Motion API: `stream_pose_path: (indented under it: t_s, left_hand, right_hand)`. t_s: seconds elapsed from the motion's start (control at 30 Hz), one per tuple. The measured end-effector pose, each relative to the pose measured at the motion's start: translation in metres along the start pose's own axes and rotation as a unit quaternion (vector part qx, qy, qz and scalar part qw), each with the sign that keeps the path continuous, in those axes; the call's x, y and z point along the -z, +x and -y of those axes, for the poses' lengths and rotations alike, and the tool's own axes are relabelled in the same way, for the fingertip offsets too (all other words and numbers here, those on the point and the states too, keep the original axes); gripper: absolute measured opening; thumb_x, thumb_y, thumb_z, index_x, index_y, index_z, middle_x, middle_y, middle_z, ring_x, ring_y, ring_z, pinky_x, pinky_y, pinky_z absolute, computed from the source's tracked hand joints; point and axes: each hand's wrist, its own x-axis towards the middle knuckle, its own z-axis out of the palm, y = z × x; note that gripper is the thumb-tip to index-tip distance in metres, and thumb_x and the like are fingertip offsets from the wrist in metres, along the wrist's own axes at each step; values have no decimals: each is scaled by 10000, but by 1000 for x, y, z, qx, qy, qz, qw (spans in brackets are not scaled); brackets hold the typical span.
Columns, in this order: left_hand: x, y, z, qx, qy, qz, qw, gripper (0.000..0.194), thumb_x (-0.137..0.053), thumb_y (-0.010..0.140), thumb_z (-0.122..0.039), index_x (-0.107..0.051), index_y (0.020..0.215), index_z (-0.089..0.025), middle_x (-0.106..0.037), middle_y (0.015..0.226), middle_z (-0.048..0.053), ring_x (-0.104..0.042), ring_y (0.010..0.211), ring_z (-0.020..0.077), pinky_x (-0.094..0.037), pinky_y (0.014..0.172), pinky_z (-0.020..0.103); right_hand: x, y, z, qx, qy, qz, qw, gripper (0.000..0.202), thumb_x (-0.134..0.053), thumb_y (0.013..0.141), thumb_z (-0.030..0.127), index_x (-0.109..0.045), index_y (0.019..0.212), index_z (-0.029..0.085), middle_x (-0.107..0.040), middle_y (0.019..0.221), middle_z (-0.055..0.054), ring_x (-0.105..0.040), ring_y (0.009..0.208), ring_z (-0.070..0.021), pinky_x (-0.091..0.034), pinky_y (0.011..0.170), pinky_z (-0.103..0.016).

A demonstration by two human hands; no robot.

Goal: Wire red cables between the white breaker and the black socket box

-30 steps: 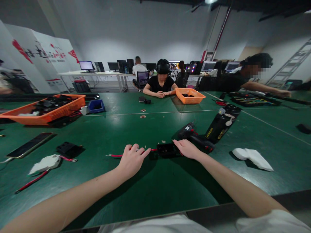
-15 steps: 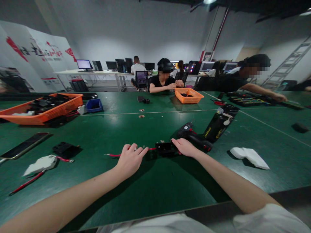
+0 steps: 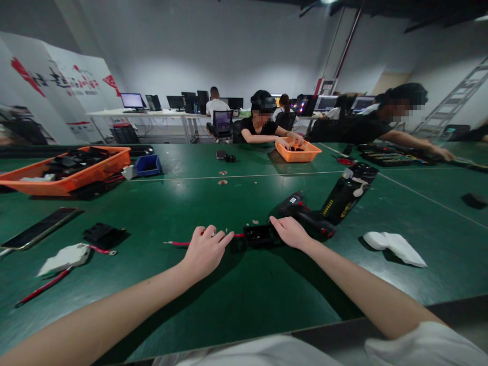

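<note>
On the green table, a small black box-like housing point(image 3: 257, 235) lies between my two hands, its open side facing up. My left hand point(image 3: 208, 251) is closed on a red cable point(image 3: 179, 243) that runs into the housing's left side; the cable's bare metal end sticks out to the left. At the housing's right end, my right hand point(image 3: 290, 232) has its fingers pinched together against it, and the fingertips are partly hidden. Just behind the right hand lies a black power drill point(image 3: 305, 213).
Orange baskets point(image 3: 124, 165) point(image 3: 301, 156), a blue bin point(image 3: 148, 165), a phone point(image 3: 40, 227), a black part point(image 3: 102, 234), a white part with red cables point(image 3: 64, 258), a black cylinder point(image 3: 345, 195) and a white piece point(image 3: 396, 248) surround my hands. Two people work across the table.
My hands have barely moved, and the housing has tipped slightly so more of its inside shows. The person opposite has reached both hands into the orange basket.
</note>
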Motion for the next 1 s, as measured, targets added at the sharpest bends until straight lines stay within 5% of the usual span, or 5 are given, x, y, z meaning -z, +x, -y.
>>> stream_pose_path:
  t_s: [0.3,0.47,1.0]
  left_hand:
    - [1,0,0,-1,4,9,1000,401,-516,936,-159,-620,1316,-237,-732,1044,87,-586,995,287,-373,825,452]
    - [1,0,0,1,8,8,1000,361,-520,942,-182,-635,1283,-210,-730,1047,87,-585,997,284,-372,823,453]
    - [-1,1,-2,18,5,14,1000,281,-522,957,-195,-656,1204,-202,-719,1071,79,-583,1015,275,-366,823,444]
  right_hand:
    - [-1,6,-12,25,29,-59,998,345,-400,1013,384,-627,834,196,-694,788,-36,-629,729,-193,-416,684,-291]
    - [-2,9,-20,38,4,-12,999,271,-488,976,306,-675,1146,210,-726,856,-32,-646,729,-179,-427,662,-274]
    - [1,7,-20,18,-3,18,1000,106,-566,917,265,-644,948,200,-644,703,19,-568,619,-134,-356,572,-244]
